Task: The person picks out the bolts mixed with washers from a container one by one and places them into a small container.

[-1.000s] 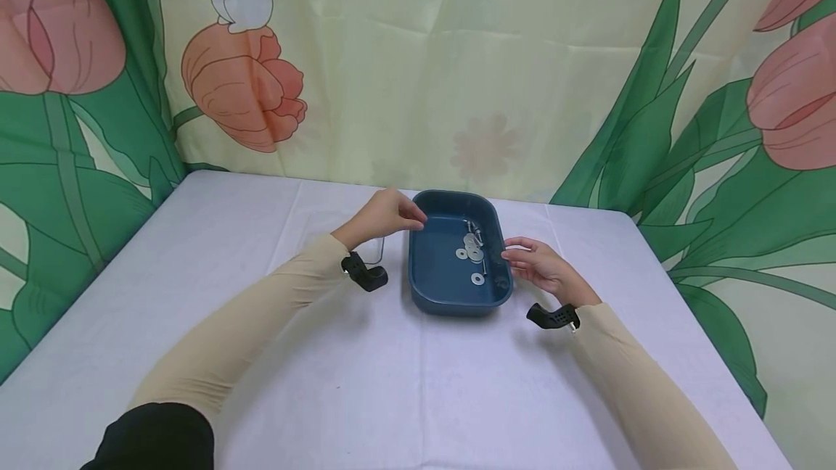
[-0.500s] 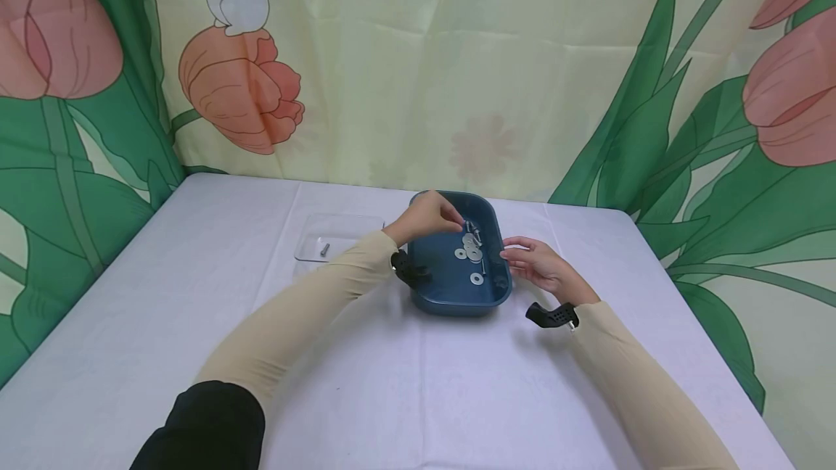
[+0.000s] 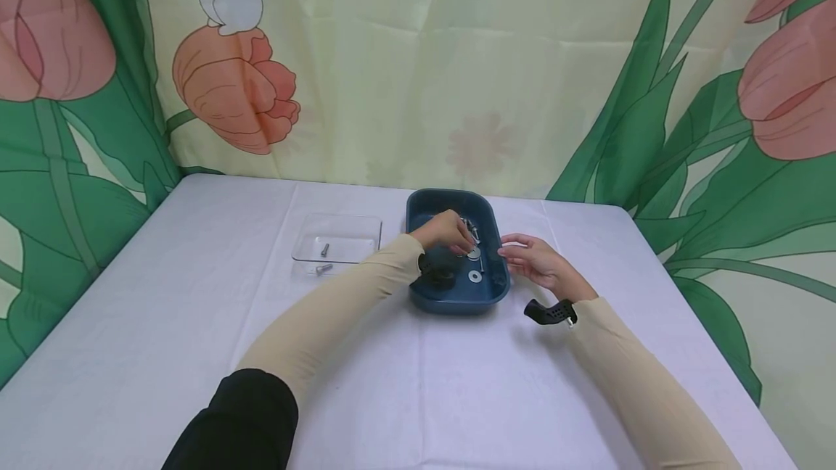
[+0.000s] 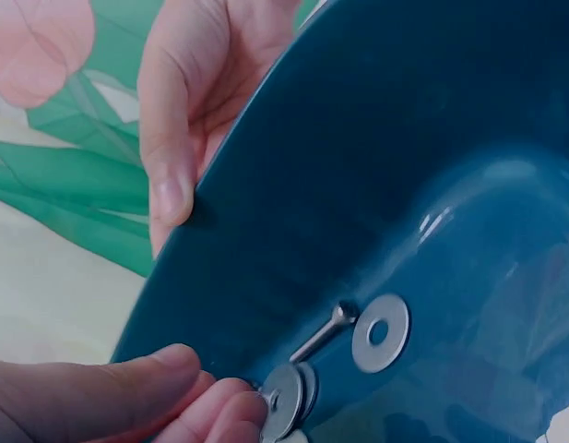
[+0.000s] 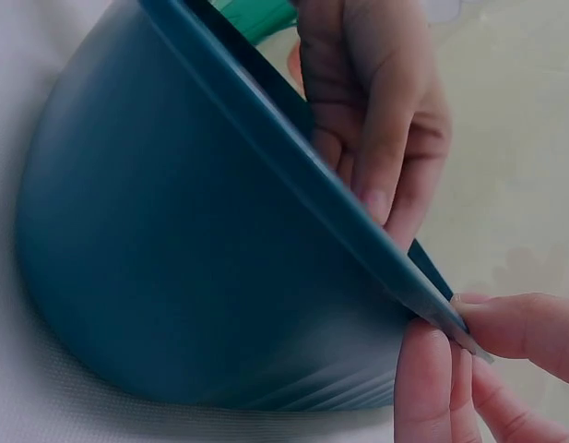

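A dark blue plastic bin stands on the table, holding several metal washers and screws. My left hand is down inside it, thumb and bent fingers among the pieces. In the left wrist view its fingertips are right at a pair of overlapping washers; I cannot tell whether they grip one. My right hand pinches the bin's right rim between thumb and fingers, thumb on the inner side, as the right wrist view shows.
Left of the bin lies a clear plastic tray with two screws in it, one farther back and one nearer. A white cloth covers the table, and a flowered curtain hangs behind it.
My left hand has moved right, from the bin's left rim over to the pieces, and lowered into the bin. The clear tray and its screws have come into view. My right hand stays at the rim.
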A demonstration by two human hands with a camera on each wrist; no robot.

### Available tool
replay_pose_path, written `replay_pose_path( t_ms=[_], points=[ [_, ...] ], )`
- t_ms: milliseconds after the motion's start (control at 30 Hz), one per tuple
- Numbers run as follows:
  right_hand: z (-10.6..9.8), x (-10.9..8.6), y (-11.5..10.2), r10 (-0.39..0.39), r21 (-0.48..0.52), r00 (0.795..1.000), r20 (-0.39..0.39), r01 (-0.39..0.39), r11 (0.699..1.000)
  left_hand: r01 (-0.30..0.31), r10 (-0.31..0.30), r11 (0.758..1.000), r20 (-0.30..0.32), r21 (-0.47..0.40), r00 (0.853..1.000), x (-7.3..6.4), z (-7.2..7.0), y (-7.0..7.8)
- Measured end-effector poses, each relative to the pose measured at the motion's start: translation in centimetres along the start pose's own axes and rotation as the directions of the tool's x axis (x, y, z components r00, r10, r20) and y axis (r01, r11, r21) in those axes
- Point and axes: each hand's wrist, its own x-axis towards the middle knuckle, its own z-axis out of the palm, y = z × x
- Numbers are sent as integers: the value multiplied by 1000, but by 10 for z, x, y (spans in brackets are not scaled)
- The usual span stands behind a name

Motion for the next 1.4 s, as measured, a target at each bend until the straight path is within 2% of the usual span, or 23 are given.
replay_pose_path(
  t_ms=[267,433,467,533,667,700,800,900,1033,1100,1200,1400],
  points=[
    [0,1,-1,-10,-41,1000,-14,9,999,115,-111,992,75,-57,991,7,8,2],
    [1,1,-1,-14,-47,1000,-20,13,999,220,-208,972,137,-79,968,19,13,2],
    [1,1,-1,-15,-46,1000,-20,14,999,240,-219,965,170,-109,961,33,15,-8],
    [1,1,-1,-16,-47,1000,-18,16,999,284,-257,950,190,-132,948,42,19,-12],
    [3,0,-2,-9,-39,1000,-12,8,999,306,-269,936,210,-172,940,42,21,-14],
    [3,0,-2,-4,-39,1000,-10,4,999,306,-275,939,190,-159,942,29,20,-5],
    [2,0,-2,-5,-39,1000,-10,5,999,298,-265,939,192,-172,945,23,20,-1],
    [0,-1,1,-37,-41,999,16,37,998,309,-273,925,181,-221,945,24,25,0],
    [-3,-1,4,-74,-22,995,63,75,997,278,-259,923,103,-266,960,23,32,1],
    [-3,0,4,-65,-25,997,45,66,997,249,-246,933,45,-261,968,22,36,1],
    [-1,2,4,-36,-41,999,-4,36,998,234,-245,939,-16,-252,969,22,41,0],
    [1,0,0,0,-26,1000,-15,0,1000,241,-261,928,-36,-285,965,22,44,2]
  ],
)
